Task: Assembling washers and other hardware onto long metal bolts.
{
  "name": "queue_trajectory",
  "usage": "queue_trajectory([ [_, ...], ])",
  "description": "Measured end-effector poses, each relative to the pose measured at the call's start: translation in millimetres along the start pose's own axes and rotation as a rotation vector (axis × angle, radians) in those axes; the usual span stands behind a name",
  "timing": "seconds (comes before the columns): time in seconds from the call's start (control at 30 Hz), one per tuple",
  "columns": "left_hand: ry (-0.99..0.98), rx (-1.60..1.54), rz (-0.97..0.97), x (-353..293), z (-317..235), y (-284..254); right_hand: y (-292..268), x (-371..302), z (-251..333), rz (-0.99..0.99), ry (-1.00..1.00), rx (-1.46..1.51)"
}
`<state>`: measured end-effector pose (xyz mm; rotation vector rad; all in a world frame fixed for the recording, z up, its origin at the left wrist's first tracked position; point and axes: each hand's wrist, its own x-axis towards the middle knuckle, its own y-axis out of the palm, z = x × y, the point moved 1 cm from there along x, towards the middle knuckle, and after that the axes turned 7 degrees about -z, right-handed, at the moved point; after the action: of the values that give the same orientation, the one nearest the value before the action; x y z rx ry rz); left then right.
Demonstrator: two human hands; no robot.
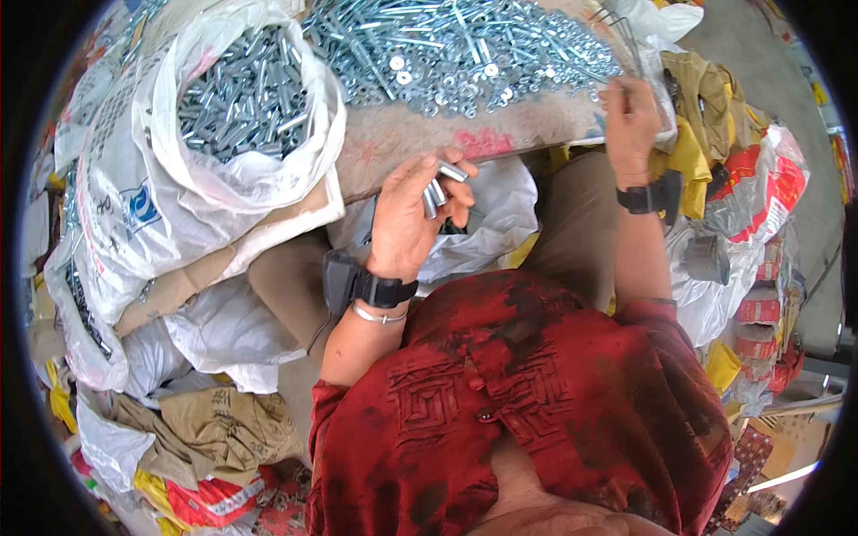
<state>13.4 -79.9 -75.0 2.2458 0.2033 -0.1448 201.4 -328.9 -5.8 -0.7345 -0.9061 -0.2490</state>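
My left hand is closed around several short shiny metal sleeves, held just off the near edge of a worn board. Close to the board's right end, my right hand is raised with its fingers curled inward. Whatever those fingers pinch is too small to make out. Beyond both hands spreads a heap of zinc-coloured bolts and washers. To the left, a white woven sack with a rolled-down rim is full of similar metal sleeves.
An open white bag hangs below the board between my knees. Thin wire rods stick up at the board's right end. Yellow and brown sacks lie at right, with a grey metal cup. More folded sacks lie lower left.
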Motion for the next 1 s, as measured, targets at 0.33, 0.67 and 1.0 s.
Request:
queue_trajectory([
  [0.33, -0.042, -0.253, 0.059, -0.5, -0.9, -10.0, -12.4, -23.8, 76.0, 0.076, 0.335, 0.681],
  [0.67, 0.008, -0.306, -0.018, -3.1, -1.6, -8.5, -15.7, -60.3, 150.0, 0.224, 0.33, 0.948],
  [1.0, -0.02, -0.113, -0.015, -6.6, -9.7, -3.7, -1.5, -75.2, 142.6, 1.131, 0.501, 0.887],
])
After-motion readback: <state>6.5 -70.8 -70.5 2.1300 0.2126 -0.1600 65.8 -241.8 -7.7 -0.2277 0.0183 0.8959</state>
